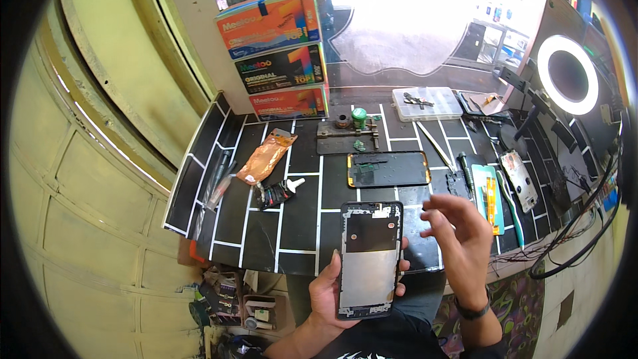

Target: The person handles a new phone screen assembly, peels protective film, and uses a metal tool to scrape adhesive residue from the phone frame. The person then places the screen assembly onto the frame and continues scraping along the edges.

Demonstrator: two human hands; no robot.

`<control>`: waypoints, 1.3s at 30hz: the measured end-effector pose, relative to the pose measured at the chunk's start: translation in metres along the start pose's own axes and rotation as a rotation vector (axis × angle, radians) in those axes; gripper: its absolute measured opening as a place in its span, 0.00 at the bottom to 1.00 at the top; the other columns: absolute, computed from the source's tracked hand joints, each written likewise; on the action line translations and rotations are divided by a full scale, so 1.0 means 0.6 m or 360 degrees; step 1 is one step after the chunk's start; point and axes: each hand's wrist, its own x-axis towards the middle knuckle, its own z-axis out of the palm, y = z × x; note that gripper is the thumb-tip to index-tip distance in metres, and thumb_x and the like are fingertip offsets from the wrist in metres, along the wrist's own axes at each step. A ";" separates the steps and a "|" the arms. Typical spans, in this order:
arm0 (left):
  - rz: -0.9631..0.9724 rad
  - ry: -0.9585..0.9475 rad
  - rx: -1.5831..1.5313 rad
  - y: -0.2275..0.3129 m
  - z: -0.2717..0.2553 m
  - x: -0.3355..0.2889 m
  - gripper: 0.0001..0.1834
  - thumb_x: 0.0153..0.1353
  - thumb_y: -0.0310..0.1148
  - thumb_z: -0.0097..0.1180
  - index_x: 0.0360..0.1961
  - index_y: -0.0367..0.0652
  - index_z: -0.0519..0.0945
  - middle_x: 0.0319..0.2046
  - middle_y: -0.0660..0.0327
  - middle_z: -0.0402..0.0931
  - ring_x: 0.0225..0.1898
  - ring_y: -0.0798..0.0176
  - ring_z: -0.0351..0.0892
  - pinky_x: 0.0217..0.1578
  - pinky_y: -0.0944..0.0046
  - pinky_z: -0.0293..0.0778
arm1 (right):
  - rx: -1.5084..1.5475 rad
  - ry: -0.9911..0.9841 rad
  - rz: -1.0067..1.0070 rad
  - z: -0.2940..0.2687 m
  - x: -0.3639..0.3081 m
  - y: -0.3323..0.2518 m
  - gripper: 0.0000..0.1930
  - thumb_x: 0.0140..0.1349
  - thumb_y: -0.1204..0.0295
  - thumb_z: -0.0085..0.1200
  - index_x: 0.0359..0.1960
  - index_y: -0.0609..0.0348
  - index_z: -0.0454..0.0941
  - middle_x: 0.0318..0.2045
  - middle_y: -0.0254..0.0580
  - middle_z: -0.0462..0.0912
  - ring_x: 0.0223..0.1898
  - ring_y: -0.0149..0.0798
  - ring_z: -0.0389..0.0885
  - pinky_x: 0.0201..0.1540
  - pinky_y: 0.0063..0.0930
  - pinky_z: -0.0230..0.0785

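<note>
My left hand (pixel 325 287) is wrapped round a phone frame (pixel 369 271), thumb on its left edge and fingertips along its right edge. The frame stands nearly upright in the picture, with a black upper part and a silvery panel below. Raised to the right of it, clear of the table, is my right hand (pixel 460 234). Its fingers are curled, thumb tip close to the fingertips; anything between them is too small to make out. Just beyond the frame, a black phone back cover (pixel 389 169) lies on the table.
Behind the cover sits a metal holder (pixel 332 138) with a green-lidded jar (pixel 359 118). An orange-brown pouch (pixel 267 156) and small black bag (pixel 276 195) lie left. Tweezers (pixel 435 146), a plastic case (pixel 428 104), a white phone part (pixel 519 181) and a ring light (pixel 595 74) are right.
</note>
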 end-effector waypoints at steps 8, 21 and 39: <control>0.0078 0.0215 0.0453 -0.006 0.021 -0.007 0.47 0.69 0.62 0.51 0.77 0.40 0.56 0.69 0.39 0.64 0.64 0.36 0.71 0.54 0.33 0.76 | -0.0039 -0.0286 0.0142 0.024 0.053 0.008 0.18 0.63 0.77 0.68 0.54 0.69 0.79 0.40 0.41 0.86 0.42 0.29 0.85 0.43 0.23 0.82; 0.0161 0.0143 0.0252 -0.017 0.008 -0.010 0.42 0.73 0.53 0.51 0.75 0.34 0.55 0.67 0.39 0.64 0.64 0.40 0.73 0.57 0.42 0.78 | -0.0065 -0.0288 0.0089 0.017 0.048 0.023 0.17 0.64 0.79 0.63 0.54 0.70 0.79 0.39 0.41 0.87 0.42 0.29 0.87 0.45 0.25 0.83; 0.0254 0.0223 0.0592 -0.021 0.011 -0.033 0.40 0.74 0.51 0.47 0.75 0.32 0.55 0.64 0.32 0.68 0.56 0.42 0.79 0.57 0.46 0.76 | -0.0136 -0.0389 -0.0153 0.020 0.041 0.026 0.20 0.61 0.86 0.62 0.56 0.70 0.79 0.38 0.44 0.87 0.44 0.34 0.88 0.50 0.28 0.84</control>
